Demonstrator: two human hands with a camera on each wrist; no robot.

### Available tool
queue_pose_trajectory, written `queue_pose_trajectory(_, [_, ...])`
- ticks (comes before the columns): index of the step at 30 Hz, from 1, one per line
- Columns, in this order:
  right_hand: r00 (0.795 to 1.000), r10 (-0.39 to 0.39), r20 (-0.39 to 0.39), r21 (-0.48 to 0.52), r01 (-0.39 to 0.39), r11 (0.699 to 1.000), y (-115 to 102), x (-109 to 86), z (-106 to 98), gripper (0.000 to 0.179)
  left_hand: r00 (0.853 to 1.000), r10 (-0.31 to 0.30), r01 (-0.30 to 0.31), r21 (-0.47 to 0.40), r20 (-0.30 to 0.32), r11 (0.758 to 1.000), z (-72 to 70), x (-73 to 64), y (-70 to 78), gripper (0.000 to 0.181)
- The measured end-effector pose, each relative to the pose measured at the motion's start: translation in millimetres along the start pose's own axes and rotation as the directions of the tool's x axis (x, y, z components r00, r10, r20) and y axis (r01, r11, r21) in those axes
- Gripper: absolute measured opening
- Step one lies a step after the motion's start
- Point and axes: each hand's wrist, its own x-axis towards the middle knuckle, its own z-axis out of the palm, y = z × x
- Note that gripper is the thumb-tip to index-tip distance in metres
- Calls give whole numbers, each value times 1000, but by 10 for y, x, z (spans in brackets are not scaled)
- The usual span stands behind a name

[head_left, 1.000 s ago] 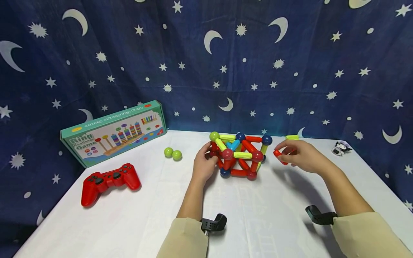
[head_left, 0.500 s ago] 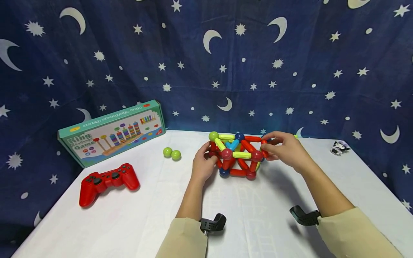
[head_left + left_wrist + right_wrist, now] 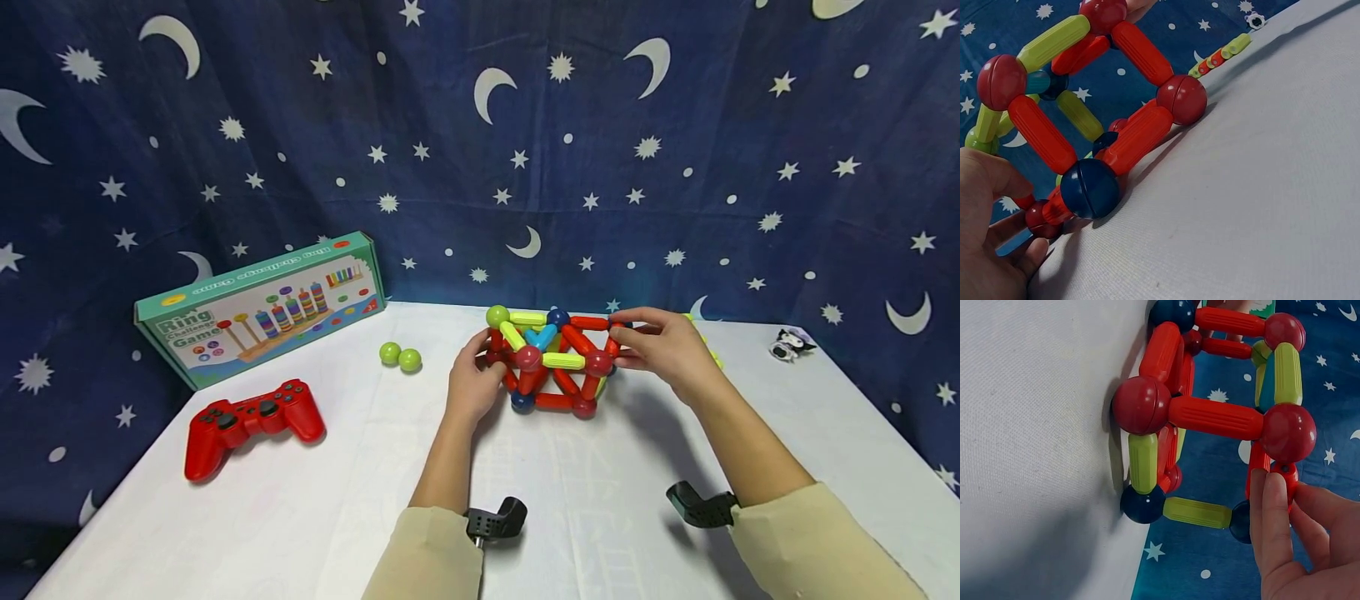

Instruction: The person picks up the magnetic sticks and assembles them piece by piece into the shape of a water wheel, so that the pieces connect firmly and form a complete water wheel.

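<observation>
A structure of magnetic sticks and balls (image 3: 564, 361), in red, yellow-green and blue, stands on the white table. At its left side my left hand (image 3: 474, 383) grips it; in the left wrist view the thumb and fingers curl about a dark red ball (image 3: 1043, 220) low on the frame. On the upper right my right hand (image 3: 667, 348) pinches a red magnetic stick (image 3: 614, 340) between thumb and fingers, against the structure near a red ball (image 3: 1288, 432). Whether this stick touches the balls at both ends is hidden by the fingers.
Two green balls (image 3: 400, 357) lie left of the structure. Farther left are a red game controller (image 3: 255, 423) and a green toy box (image 3: 262, 308). Behind my right hand lies a row of yellow-green and red sticks (image 3: 1235, 45). A small black-and-white figure (image 3: 791, 343) sits at the right.
My right hand has moved left with the red stick, from beside the structure to its upper right side. The left hand has stayed on the structure.
</observation>
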Motion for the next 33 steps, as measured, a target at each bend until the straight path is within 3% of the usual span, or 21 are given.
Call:
queue_pose_trajectory(10, [998, 55, 23, 43, -56, 998, -21, -19, 6, 50, 1000, -3, 3, 5, -1, 1000, -3, 0, -5, 65])
queue_pose_trajectory(18, [995, 103, 14, -28, -102, 994, -3, -13, 62, 51, 1000, 3, -3, 8, 6, 1000, 7, 3, -7, 65])
queue_pose_trajectory(23, [999, 41, 25, -86, -39, 996, -6, -20, 18, 50, 1000, 8, -8, 5, -2, 1000, 0, -1, 5, 65])
queue_pose_trajectory(28, [989, -76, -125, -205, 49, 978, 12, -42, -73, 43, 1000, 3, -3, 9, 2, 1000, -10, -1, 3, 65])
queue_pose_trajectory(30, [986, -81, -144, -232, 46, 972, 30, -37, -93, 50, 1000, 0, 0, 9, 3, 1000, -6, -1, 5, 64])
queue_pose_trajectory(33, [999, -2, -45, -179, -6, 984, 65, 3, -103, 71, 1000, -15, 15, 3, 1, 1000, 6, -3, 10, 60])
